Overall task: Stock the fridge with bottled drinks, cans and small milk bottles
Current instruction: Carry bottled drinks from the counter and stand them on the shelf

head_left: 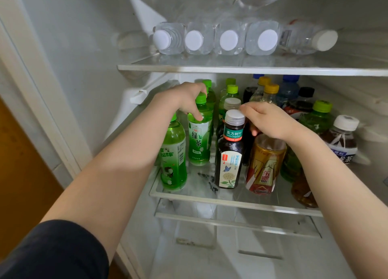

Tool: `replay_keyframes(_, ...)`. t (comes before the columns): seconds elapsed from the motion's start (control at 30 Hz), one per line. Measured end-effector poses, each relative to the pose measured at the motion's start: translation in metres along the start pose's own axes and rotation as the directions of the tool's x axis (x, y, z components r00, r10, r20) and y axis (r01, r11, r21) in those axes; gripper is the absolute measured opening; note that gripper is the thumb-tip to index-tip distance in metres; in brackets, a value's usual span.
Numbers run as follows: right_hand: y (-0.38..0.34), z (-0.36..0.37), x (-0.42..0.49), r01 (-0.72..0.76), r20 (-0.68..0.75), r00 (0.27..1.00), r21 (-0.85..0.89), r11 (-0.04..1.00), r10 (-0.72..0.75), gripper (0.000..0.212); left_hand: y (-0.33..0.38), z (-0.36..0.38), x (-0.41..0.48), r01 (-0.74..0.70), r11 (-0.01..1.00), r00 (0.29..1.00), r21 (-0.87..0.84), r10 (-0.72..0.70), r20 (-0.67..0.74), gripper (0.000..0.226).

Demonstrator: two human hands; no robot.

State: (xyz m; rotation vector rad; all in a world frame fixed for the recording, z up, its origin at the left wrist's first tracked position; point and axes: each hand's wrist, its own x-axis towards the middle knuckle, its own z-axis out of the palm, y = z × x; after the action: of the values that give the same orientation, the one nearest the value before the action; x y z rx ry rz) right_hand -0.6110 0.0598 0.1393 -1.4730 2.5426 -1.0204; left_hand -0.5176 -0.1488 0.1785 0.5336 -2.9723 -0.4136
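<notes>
The fridge's middle shelf [210, 196] holds several upright bottles. My left hand [184, 99] grips the neck of a green tea bottle [199, 140] just below its green cap. Another green bottle [173, 163] stands in front of it at the left. My right hand [270, 120] curls over the top of a dark bottle [247, 146], mostly hidden between a dark jasmine tea bottle with a grey cap [230, 152] and a gold-labelled bottle [264, 167]. My fingertips touch the grey cap.
Behind stand more green, yellow-capped, blue and black-capped bottles [270, 91], and a white-capped dark tea bottle [343, 140] at the right. Several water bottles [228, 40] lie on the upper shelf [252, 68]. A drawer [237, 232] sits below. The fridge's left wall [84, 79] is close.
</notes>
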Motion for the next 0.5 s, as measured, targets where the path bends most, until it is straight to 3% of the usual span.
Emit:
replay_keyframes(0.2,0.001,0.000,0.001,0.001,-0.014,1.000,0.006,1.000,-0.001,0.040,-0.002,0.002,0.002,0.022,1.000,0.998,0.004,-0.022,-0.054,0.088)
replay_keyframes(0.3,0.001,0.000,0.001,0.015,-0.007,1.000,-0.003,1.000,-0.015,0.040,-0.003,-0.001,-0.002,0.047,0.995,0.998,-0.085,-0.051,-0.045,0.091)
replay_keyframes(0.37,0.001,0.000,0.002,0.026,-0.011,1.000,-0.010,1.000,-0.026,0.041,-0.001,-0.007,-0.011,0.049,0.982,0.994,-0.183,-0.066,-0.084,0.081)
replay_keyframes(0.43,0.003,0.001,0.002,0.029,-0.027,0.999,-0.011,1.000,-0.030,0.040,0.001,-0.005,-0.029,-0.015,0.935,0.961,-0.354,-0.085,-0.265,0.063)
replay_keyframes(0.5,0.004,0.002,0.001,0.033,-0.042,0.999,-0.011,0.999,-0.034,0.040,0.002,0.010,-0.053,-0.165,0.882,0.806,-0.440,-0.136,-0.576,0.048)
